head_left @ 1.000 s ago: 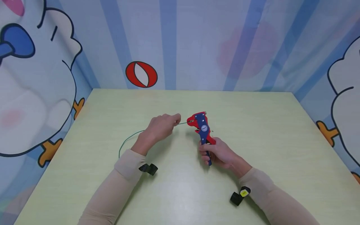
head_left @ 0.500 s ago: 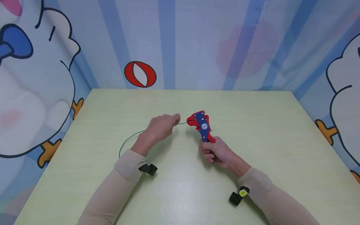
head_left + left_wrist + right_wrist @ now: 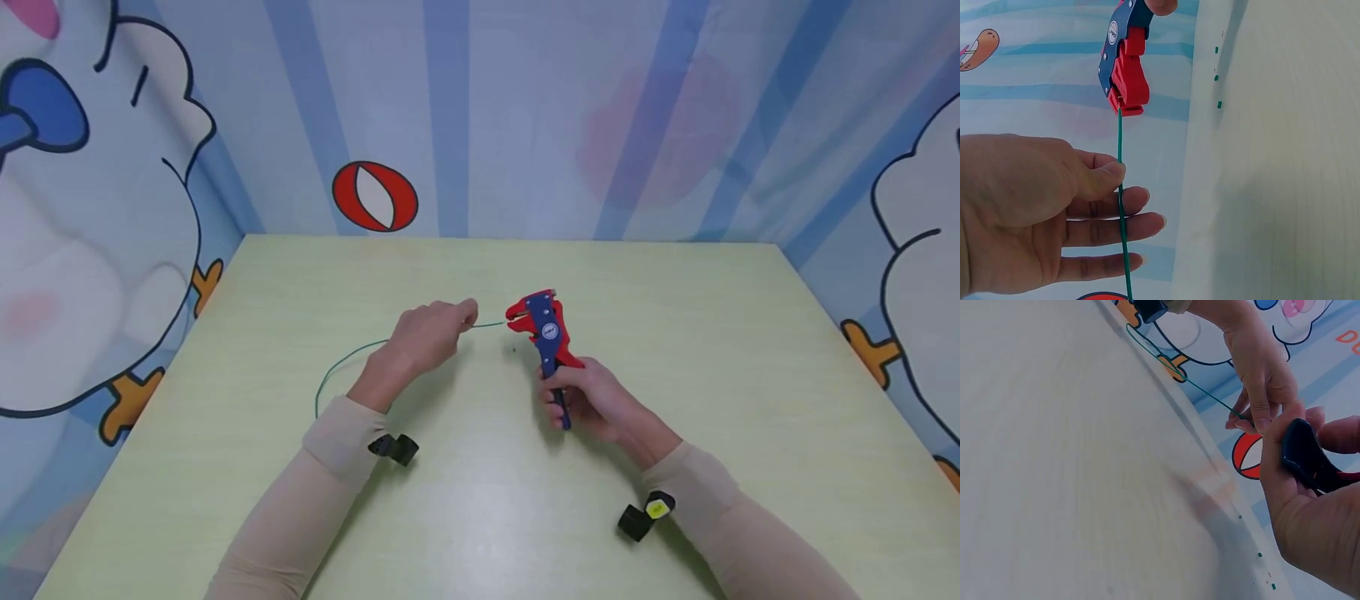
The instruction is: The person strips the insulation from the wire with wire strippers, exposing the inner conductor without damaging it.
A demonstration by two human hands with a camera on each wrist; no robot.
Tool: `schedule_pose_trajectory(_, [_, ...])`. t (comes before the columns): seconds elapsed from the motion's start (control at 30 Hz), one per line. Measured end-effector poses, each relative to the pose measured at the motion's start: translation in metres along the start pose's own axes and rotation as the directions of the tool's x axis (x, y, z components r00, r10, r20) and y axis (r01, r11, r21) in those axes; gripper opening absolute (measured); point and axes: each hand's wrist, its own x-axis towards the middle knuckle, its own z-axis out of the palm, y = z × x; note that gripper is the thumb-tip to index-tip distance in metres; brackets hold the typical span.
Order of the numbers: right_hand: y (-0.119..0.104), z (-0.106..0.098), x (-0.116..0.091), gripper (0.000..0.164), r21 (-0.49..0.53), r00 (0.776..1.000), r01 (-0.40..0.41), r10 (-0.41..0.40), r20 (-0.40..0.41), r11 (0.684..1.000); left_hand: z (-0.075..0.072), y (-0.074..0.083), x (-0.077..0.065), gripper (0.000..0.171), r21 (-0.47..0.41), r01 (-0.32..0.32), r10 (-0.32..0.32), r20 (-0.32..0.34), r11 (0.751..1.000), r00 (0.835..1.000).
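My left hand pinches a thin green wire between thumb and index finger, the other fingers spread behind it in the left wrist view. The wire's slack loops back past the left wrist. In my right hand is a red and blue wire stripper, gripped by its handles with the head up and its mouth facing left. The wire's free end sits right at the stripper's parted jaws. From the right wrist view, the fingers curl round a dark handle, and the stripper's head is out of frame.
Several tiny green bits lie on the pale table below the stripper. A printed cloth backdrop rises behind the table and along both sides. Each sleeve cuff carries a small black camera.
The stripper has drawn slightly right and away from my left hand, and the wire's end now shows outside its mouth. Its handles closed half a second ago and have spread again. The left hand barely moved.
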Motion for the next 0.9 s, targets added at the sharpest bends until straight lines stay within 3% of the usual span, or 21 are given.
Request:
schedule_pose_trajectory(0.2, [-0.015, -0.014, -0.004, 0.039, -0.044, 1.000, -0.006, 0.006, 0.009, 0.999, 0.001, 0.001, 0.001, 0.017, -0.005, -0.012, 0.012, -0.001, 1.000, 1.000])
schedule_pose_trajectory(0.3, [-0.024, -0.022, -0.006, 0.047, -0.110, 0.999, -0.022, 0.019, -0.030, 0.994, 0.002, 0.001, 0.000, 0.019, 0.002, -0.022, 0.022, 0.002, 1.000, 1.000])
schedule_pose_trajectory(0.43, [-0.036, -0.035, -0.009, 0.046, -0.228, 0.990, -0.057, 0.025, -0.139, 0.972, 0.004, 0.002, 0.001, 0.028, 0.013, -0.018, 0.018, 0.019, 1.000, 1.000])
schedule_pose_trajectory(0.63, [-0.046, -0.054, -0.011, 0.038, -0.379, 0.960, -0.156, 0.048, -0.277, 0.912, 0.009, 0.004, 0.004, 0.025, -0.014, -0.002, 0.002, 0.039, 1.000, 0.999])
schedule_pose_trajectory(0.9, [-0.046, -0.063, -0.010, 0.028, -0.522, 0.932, -0.239, 0.044, -0.359, 0.819, 0.015, 0.003, 0.004, 0.021, -0.027, -0.022, 0.022, 0.014, 0.999, 1.000])
